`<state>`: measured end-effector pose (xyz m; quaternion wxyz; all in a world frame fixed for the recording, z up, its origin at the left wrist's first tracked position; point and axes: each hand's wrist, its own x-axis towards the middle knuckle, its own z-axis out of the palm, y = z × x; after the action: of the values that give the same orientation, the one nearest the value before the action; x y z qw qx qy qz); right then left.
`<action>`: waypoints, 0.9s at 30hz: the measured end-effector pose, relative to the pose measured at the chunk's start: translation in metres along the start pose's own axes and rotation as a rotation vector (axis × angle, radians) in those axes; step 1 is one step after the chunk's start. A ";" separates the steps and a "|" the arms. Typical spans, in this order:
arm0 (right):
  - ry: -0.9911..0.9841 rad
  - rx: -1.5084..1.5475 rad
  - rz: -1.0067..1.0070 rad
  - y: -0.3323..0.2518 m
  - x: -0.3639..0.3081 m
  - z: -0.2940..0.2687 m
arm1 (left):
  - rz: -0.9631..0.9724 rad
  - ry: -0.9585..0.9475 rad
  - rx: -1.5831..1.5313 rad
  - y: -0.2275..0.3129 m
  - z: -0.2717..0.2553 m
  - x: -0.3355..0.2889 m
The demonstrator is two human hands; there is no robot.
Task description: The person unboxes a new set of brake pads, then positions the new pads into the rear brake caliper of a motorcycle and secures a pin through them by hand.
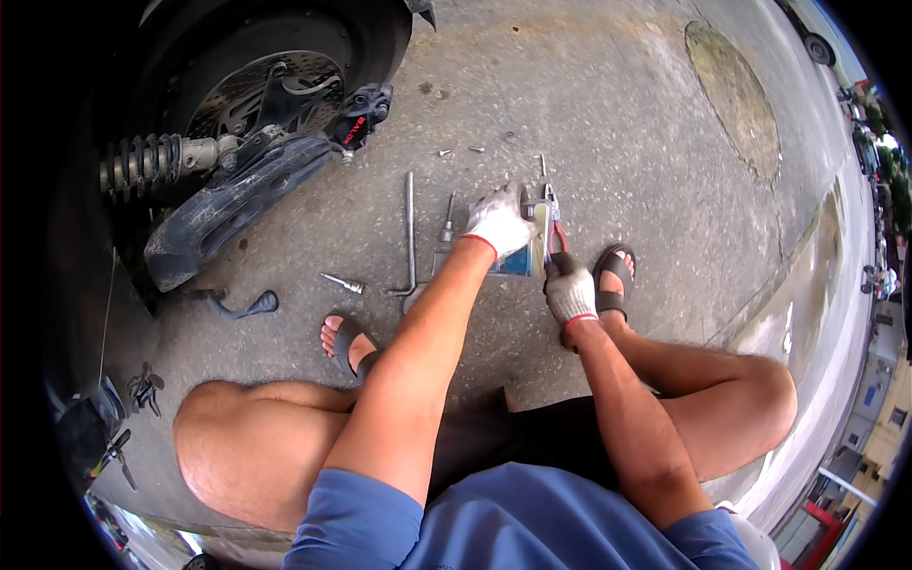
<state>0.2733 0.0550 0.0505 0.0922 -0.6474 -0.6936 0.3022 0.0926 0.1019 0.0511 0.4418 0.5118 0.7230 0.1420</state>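
My left hand, in a white work glove with a red cuff, is at the left side of a clear plastic case with blue and yellowish parts. Its fingers curl at the case's far end, and the fingertips are partly hidden. My right hand, gloved alike with darkened fingers, closes on the near end of red-handled pliers. The pliers lie along the right side of the case, jaws pointing away from me. A socket driver with a thin shaft rests left of my left hand.
A long L-shaped wrench, a socket piece and a dark lever lie on the concrete to the left. Several small bolts are scattered farther off. A motorbike's wheel and swingarm stand at the upper left. My sandalled feet flank the tools.
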 end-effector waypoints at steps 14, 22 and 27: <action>-0.121 0.002 0.176 0.012 0.012 0.009 | 0.052 0.200 0.287 0.007 0.030 -0.005; -0.182 -0.001 0.211 0.005 0.009 0.014 | 0.025 0.225 0.318 -0.002 0.039 -0.012; -0.207 -0.010 0.228 0.011 0.011 0.021 | 0.064 0.321 0.268 -0.009 0.050 -0.011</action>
<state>0.2695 0.0592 0.0247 -0.0181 -0.6878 -0.6228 0.3725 0.1268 0.0759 0.0223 0.2441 0.5596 0.7799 0.1383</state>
